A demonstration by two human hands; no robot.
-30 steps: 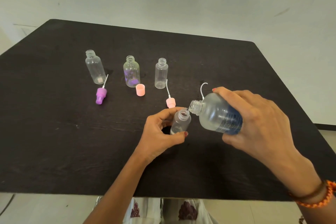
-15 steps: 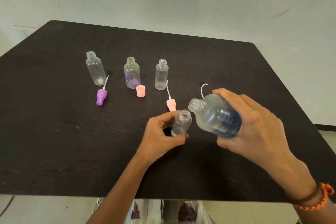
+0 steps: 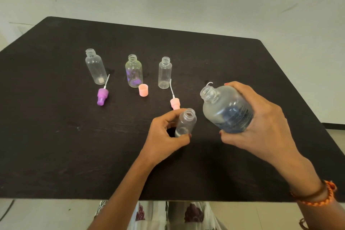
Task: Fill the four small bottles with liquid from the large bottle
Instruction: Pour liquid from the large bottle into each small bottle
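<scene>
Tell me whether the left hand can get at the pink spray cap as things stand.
Probably not yet: the left hand is shut around the small bottle. The pink spray cap lies just beyond it on the table, with nothing between.

Both hands: left (image 3: 166, 136); right (image 3: 261, 127); fingers curled

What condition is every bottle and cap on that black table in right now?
Large clear bottle: uncapped, tilted, in right hand.
Small clear bottle: uncapped, in left hand.
Three small bottles behind: upright, uncapped.
Purple spray cap: lying loose.
Orange round cap: standing loose.
Pink spray cap: loose.
</scene>
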